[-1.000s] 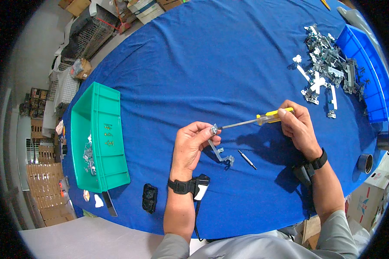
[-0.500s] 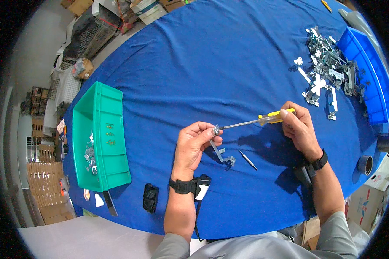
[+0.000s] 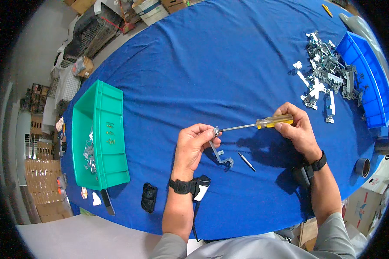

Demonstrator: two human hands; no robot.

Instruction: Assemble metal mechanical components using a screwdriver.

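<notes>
My left hand (image 3: 192, 144) pinches one end of a thin bent metal bracket (image 3: 217, 154) between thumb and fingers, and its other end hangs down over the blue cloth. In my right hand (image 3: 299, 129) is a screwdriver (image 3: 274, 121) with a clear yellow handle. Its shaft points left, and the tip meets the bracket's upper end at my left fingertips. Whether a screw sits there is too small to tell. A slim silver pen-like rod with dark ends (image 3: 247, 161) lies on the cloth just below, between my hands.
At left stands a green bin (image 3: 112, 134) with small metal parts inside. Far right, a pile of metal brackets (image 3: 328, 71) lies against a blue bin (image 3: 367, 77). A black case-like object (image 3: 149, 197), a dark phone-like slab (image 3: 108, 202) and a tape roll (image 3: 363, 167) rest near the edges.
The screwdriver handle has turned in my right hand and dipped a little, so the shaft lies flatter. My left hand keeps the bracket in nearly the same place.
</notes>
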